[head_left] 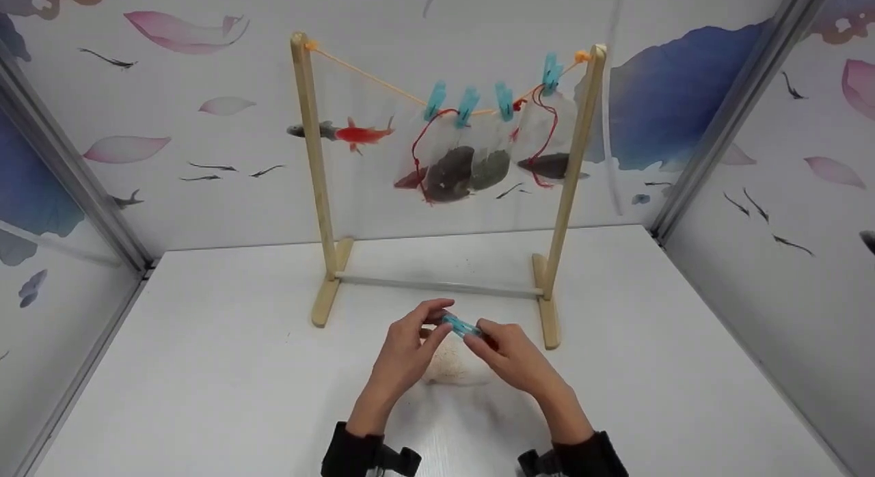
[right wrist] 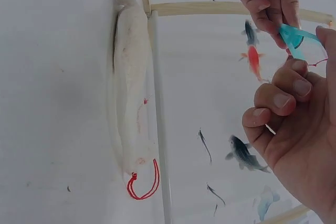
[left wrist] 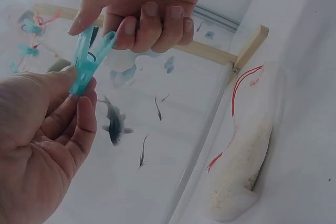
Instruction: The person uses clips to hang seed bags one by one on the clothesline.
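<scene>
Between both hands is a light-blue clothespin (head_left: 461, 326), held above the table in front of a wooden rack. My left hand (head_left: 407, 347) pinches its narrow end between thumb and fingers, as the left wrist view shows. From the other side, my right hand (head_left: 516, 357) grips the two spread handle ends (left wrist: 97, 38) between thumb and index finger. Its other fingers curl loosely. Below the hands, a sheer white drawstring pouch (right wrist: 131, 77) with pale, grainy contents lies on the table. The pouch's red cord (right wrist: 156, 179) trails out at one end.
The wooden rack (head_left: 314, 156) stands at the back, with an orange cord (head_left: 369, 74) strung between its posts. Several blue clothespins (head_left: 468, 106) sit on the cord, with sheer pouches and red strings (head_left: 415, 145) hanging there. A pale crossbar (head_left: 437, 285) joins the rack's feet.
</scene>
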Demonstrator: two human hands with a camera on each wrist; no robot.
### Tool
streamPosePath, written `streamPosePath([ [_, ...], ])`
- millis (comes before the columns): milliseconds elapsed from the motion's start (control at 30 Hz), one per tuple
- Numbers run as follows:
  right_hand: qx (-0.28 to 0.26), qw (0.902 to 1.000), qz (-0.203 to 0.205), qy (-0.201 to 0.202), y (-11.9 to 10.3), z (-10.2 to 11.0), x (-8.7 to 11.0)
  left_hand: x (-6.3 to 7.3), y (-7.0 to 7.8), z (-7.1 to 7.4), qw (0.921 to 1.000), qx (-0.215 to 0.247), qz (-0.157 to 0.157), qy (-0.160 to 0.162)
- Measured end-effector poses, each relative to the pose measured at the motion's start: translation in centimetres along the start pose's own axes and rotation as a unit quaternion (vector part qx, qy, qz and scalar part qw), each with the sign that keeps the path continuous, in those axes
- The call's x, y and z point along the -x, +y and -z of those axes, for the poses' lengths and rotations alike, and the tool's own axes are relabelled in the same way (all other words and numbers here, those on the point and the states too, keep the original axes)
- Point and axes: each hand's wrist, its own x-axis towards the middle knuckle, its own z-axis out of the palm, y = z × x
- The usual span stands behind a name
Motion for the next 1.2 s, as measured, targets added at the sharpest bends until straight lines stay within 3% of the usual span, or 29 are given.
streamPosePath([
  [267,0.009,0.9967,-0.013,0.080,-0.4,-0.1,-0.2,-0.1,0.3,-0.4,0.9995,0.027,0.018,-0.003],
  [433,0.026,0.9933,-0.049,0.102,-0.4,0.1,-0.3,-0.2,0.3,-1.4,0.9990,0.006,0.042,0.011],
  [500,0.043,0.9909,-0.066,0.109,-0.2,0.3,-0.3,-0.1,0.2,-2.0,0.9979,-0.018,0.062,-0.008],
  [567,0.059,0.9877,-0.081,0.120,0.1,0.5,-0.3,0.3,0.1,-2.8,0.9933,-0.060,0.081,-0.056],
  [633,0.068,0.9842,-0.093,0.134,0.3,0.8,-0.3,0.7,0.0,-3.7,0.9822,-0.128,0.070,-0.118],
  [733,0.070,0.9794,-0.114,0.151,0.4,1.1,-0.3,1.2,-0.2,-5.1,0.9501,-0.238,0.039,-0.198],
  [833,0.070,0.9754,-0.134,0.160,0.6,1.4,-0.3,1.5,-0.5,-6.1,0.9224,-0.314,0.017,-0.224],
  [900,0.069,0.9737,-0.141,0.165,0.6,1.5,-0.2,1.7,-0.9,-6.3,0.9181,-0.336,0.015,-0.211],
  [1067,0.044,0.9718,-0.147,0.179,0.7,1.5,-0.1,2.2,-1.7,-6.2,0.9219,-0.367,-0.005,-0.124],
  [1200,0.033,0.9704,-0.143,0.192,0.7,1.5,0.1,2.2,-1.9,-6.2,0.9128,-0.399,-0.033,-0.080],
])
